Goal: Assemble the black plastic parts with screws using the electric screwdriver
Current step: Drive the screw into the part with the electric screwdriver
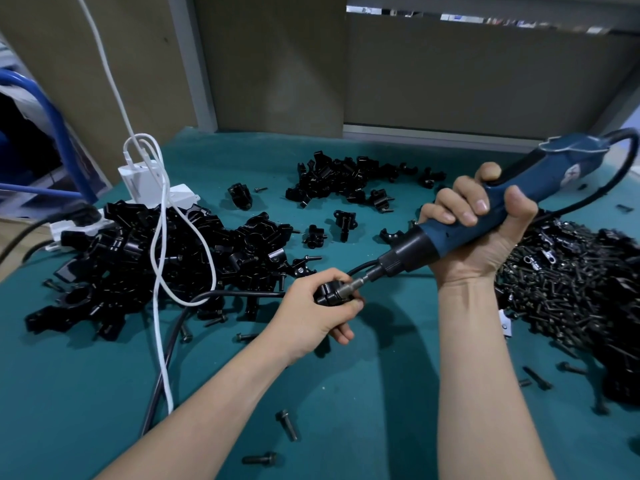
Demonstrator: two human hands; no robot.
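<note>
Both bare forearms reach forward. The left hand (311, 315), low, curls its fingers round a black part (331, 296); the right hand (485, 233), raised higher, wraps the screwdriver (446, 235) in a full fist.

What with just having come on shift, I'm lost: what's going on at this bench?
A person holds a black plastic part in the left hand over the green table. The right hand grips the blue electric screwdriver, its bit set against that part. Heaps of parts and screws lie around.
</note>
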